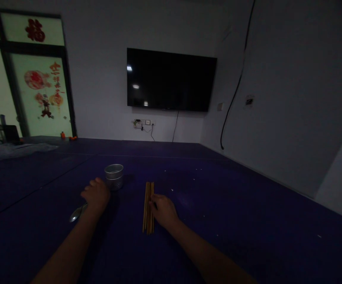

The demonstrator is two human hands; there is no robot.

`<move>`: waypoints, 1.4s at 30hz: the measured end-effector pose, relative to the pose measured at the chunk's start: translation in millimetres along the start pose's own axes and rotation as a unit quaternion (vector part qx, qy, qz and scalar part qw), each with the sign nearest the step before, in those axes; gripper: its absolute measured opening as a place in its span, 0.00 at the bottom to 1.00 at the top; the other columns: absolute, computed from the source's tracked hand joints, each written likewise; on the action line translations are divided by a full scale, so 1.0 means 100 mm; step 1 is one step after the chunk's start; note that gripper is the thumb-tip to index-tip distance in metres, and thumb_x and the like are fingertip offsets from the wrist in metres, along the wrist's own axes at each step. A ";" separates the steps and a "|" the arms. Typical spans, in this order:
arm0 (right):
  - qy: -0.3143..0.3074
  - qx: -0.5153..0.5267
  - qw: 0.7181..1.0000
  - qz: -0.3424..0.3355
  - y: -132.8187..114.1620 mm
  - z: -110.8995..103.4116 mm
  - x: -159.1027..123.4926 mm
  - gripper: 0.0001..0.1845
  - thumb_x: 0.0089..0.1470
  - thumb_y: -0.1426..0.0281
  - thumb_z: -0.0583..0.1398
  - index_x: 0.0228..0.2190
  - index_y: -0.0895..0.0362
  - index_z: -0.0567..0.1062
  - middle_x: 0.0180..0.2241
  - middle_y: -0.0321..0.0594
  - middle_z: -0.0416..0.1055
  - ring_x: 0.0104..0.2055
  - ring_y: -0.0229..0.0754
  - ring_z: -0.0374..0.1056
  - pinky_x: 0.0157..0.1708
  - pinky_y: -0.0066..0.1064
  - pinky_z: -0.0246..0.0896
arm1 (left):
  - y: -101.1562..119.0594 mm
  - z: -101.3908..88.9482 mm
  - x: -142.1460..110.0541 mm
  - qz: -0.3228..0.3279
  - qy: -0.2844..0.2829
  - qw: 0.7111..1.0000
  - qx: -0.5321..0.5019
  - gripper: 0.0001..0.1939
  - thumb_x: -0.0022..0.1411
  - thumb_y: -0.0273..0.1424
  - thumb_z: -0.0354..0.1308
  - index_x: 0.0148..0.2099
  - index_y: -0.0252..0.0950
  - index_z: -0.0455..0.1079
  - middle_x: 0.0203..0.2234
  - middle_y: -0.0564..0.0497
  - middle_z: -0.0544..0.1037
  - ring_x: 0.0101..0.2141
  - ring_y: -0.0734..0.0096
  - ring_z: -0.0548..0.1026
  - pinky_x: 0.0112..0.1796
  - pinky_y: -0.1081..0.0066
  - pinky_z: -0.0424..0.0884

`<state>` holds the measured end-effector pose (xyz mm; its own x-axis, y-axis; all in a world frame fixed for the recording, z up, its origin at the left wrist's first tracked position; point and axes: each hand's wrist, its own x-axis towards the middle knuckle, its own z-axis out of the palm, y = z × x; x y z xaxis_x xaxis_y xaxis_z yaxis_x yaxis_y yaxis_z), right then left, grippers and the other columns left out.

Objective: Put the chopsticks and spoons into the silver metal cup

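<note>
A bundle of several wooden chopsticks (148, 211) lies lengthwise on the purple surface in front of me. My right hand (163, 211) reaches its right side, with thumb and forefinger pinched on a chopstick there. Left of the bundle stands an upright, clear-looking cup (114, 177). My left hand (96, 195) is beside the cup's left side, fingers curled in; what is inside them is hidden. A metal spoon (75, 214) shows below that hand, its bowl toward the lower left and its handle running under my wrist.
The purple tabletop (248, 236) has seams and small white bits scattered on it. Clear plastic sheeting (14, 152) and a dark holder (2, 133) are at the far left. Small orange objects (62, 135) stand near the door. A television (171, 81) hangs on the back wall; a black cable (236, 92) dangles at right.
</note>
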<state>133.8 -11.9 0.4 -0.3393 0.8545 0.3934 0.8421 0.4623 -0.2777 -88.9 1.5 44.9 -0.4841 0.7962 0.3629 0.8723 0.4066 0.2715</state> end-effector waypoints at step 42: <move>0.092 -0.048 0.986 -0.127 -0.14 -0.05 -0.10 0.20 0.56 0.65 0.51 0.49 0.57 0.66 0.39 0.45 0.71 0.39 0.42 0.66 0.39 0.32 0.59 | 0.71 0.20 -0.61 0.079 -0.027 0.791 -0.607 0.25 0.56 0.55 0.38 0.26 0.38 0.55 0.16 0.58 0.61 0.19 0.76 0.62 0.23 0.75 0.61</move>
<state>127.3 -27.8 5.1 -0.4695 0.6526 0.5947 0.7785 0.6238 -0.0699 4.0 -9.1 24.5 -0.3432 0.8260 0.4471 0.1976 -0.4019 0.8941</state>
